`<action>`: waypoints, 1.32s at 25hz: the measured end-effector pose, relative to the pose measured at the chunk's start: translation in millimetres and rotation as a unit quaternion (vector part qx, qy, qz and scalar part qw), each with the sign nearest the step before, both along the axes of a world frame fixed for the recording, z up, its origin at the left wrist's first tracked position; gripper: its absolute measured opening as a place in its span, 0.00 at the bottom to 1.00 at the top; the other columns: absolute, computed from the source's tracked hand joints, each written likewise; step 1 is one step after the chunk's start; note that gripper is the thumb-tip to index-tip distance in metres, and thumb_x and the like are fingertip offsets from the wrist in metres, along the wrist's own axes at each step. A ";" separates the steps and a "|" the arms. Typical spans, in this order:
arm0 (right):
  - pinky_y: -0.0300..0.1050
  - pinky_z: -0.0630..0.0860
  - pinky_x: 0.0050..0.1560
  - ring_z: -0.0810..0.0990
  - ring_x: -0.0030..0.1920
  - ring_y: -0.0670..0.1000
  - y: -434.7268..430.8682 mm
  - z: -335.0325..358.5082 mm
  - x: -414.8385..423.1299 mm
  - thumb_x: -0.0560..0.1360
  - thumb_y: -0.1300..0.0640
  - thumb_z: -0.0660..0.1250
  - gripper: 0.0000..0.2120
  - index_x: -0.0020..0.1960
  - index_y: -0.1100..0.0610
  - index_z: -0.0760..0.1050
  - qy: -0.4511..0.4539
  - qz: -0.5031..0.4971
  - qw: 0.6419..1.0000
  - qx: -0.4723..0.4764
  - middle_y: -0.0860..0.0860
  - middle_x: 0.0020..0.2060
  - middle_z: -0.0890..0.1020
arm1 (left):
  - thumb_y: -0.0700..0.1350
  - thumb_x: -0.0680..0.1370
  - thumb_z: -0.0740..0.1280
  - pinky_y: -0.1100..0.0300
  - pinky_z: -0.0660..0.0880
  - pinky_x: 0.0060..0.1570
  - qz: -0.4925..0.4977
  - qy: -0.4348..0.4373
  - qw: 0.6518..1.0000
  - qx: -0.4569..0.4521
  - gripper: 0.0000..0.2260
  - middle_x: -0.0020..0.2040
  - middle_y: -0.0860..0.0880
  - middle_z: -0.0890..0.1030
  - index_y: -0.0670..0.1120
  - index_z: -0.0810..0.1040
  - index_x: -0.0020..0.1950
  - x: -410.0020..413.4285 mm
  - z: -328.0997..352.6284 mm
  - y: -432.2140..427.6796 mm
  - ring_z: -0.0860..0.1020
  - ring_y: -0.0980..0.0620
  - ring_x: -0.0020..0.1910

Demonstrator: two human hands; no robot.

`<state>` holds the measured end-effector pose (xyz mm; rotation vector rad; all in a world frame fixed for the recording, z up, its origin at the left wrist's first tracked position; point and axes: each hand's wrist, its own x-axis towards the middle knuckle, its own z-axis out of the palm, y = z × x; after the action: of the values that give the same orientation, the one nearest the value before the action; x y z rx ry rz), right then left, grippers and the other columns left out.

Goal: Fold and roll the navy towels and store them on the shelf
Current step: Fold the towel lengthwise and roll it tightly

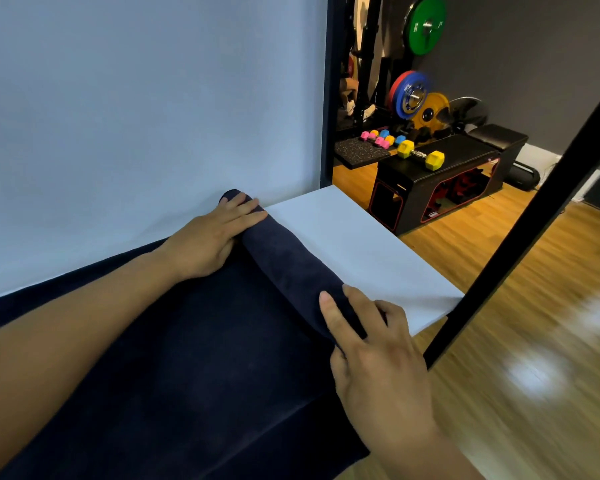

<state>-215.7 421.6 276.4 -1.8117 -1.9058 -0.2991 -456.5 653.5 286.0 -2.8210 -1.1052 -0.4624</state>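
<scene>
A navy towel [201, 368] lies flat along a white shelf board [354, 251], its far end wound into a thick roll [288, 258]. My left hand [208, 237] rests on the roll's far end by the white wall, fingers laid over it. At the roll's near end, by the board's front edge, my right hand [378, 355] grips it with fingers curled over the top. The flat part of the towel stretches toward me under both forearms, and one near corner hangs over the board's edge.
A black frame post [520, 233] slants down past the board's right corner. Beyond are a wooden floor [520, 341], a black gym bench [440, 178] carrying a yellow dumbbell [420, 155], coloured weight plates [411, 95] and small dumbbells.
</scene>
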 end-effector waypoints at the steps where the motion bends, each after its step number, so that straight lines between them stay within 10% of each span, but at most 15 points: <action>1: 0.52 0.80 0.40 0.77 0.53 0.60 -2.3 0.2 -4.6 0.60 0.63 0.78 0.35 0.66 0.52 0.77 -0.018 0.003 1.000 0.003 0.53 0.62 0.78 | 0.30 0.78 0.61 0.54 0.62 0.71 0.003 -0.004 1.000 -0.017 0.31 0.79 0.51 0.59 0.51 0.62 0.78 -7.5 0.5 -2.9 0.53 0.49 0.79; 6: 0.50 0.80 0.35 0.77 0.49 0.59 0.7 7.9 0.6 0.63 0.59 0.76 0.32 0.66 0.51 0.77 0.000 0.007 1.000 -0.023 0.51 0.60 0.78 | 0.29 0.79 0.58 0.48 0.65 0.70 0.049 -0.077 0.994 -0.054 0.28 0.77 0.53 0.63 0.51 0.67 0.76 10.2 4.0 -11.9 0.55 0.50 0.79; 11: 0.43 0.75 0.58 0.74 0.59 0.48 12.2 12.9 20.1 0.73 0.50 0.68 0.28 0.72 0.45 0.69 0.197 -0.001 0.976 -0.096 0.41 0.63 0.75 | 0.22 0.74 0.53 0.44 0.48 0.77 0.041 -0.096 0.987 -0.120 0.32 0.75 0.49 0.68 0.48 0.73 0.71 58.9 15.2 8.3 0.53 0.47 0.79; 15: 0.30 0.71 0.50 0.78 0.46 0.40 16.1 23.8 30.8 0.74 0.51 0.70 0.27 0.72 0.45 0.70 0.352 -0.007 0.927 -0.128 0.38 0.56 0.78 | 0.20 0.71 0.50 0.47 0.43 0.77 0.015 -0.093 0.982 -0.164 0.34 0.72 0.52 0.71 0.47 0.75 0.67 79.7 22.9 22.0 0.53 0.49 0.79; 19: 0.46 0.77 0.54 0.76 0.51 0.50 13.3 17.7 16.6 0.72 0.53 0.71 0.29 0.72 0.50 0.70 0.202 -0.025 0.976 -0.081 0.45 0.58 0.78 | 0.21 0.70 0.51 0.47 0.44 0.78 0.004 -0.088 0.981 -0.174 0.32 0.66 0.58 0.75 0.48 0.77 0.63 88.3 20.8 29.5 0.55 0.50 0.79; 24: 0.56 0.77 0.48 0.75 0.48 0.62 3.3 5.8 -12.1 0.61 0.64 0.78 0.35 0.68 0.57 0.75 -0.050 -0.021 0.998 -0.012 0.58 0.61 0.78 | 0.22 0.72 0.52 0.71 0.50 0.73 0.026 -0.185 0.968 -0.170 0.31 0.68 0.62 0.70 0.47 0.77 0.66 51.5 8.7 15.3 0.58 0.57 0.77; 30: 0.61 0.75 0.59 0.74 0.60 0.66 -15.0 11.4 -28.9 0.76 0.50 0.61 0.19 0.61 0.59 0.80 -0.062 0.045 0.997 0.013 0.59 0.63 0.78 | 0.26 0.75 0.58 0.73 0.49 0.72 0.029 -0.212 0.948 -0.234 0.34 0.75 0.61 0.63 0.61 0.71 0.68 3.8 -1.3 -9.3 0.53 0.66 0.77; 33: 0.49 0.76 0.54 0.77 0.54 0.54 -7.0 31.1 -22.0 0.73 0.48 0.66 0.13 0.54 0.50 0.81 0.084 0.072 0.994 -0.017 0.47 0.53 0.83 | 0.36 0.82 0.61 0.72 0.54 0.72 0.045 -0.201 0.957 -0.203 0.20 0.74 0.59 0.68 0.57 0.75 0.67 -6.0 1.5 -15.3 0.58 0.62 0.76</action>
<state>-237.7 414.6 307.5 -1.6543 -1.9199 -0.0629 -462.5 638.2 287.5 -3.0828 -1.5532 -0.9310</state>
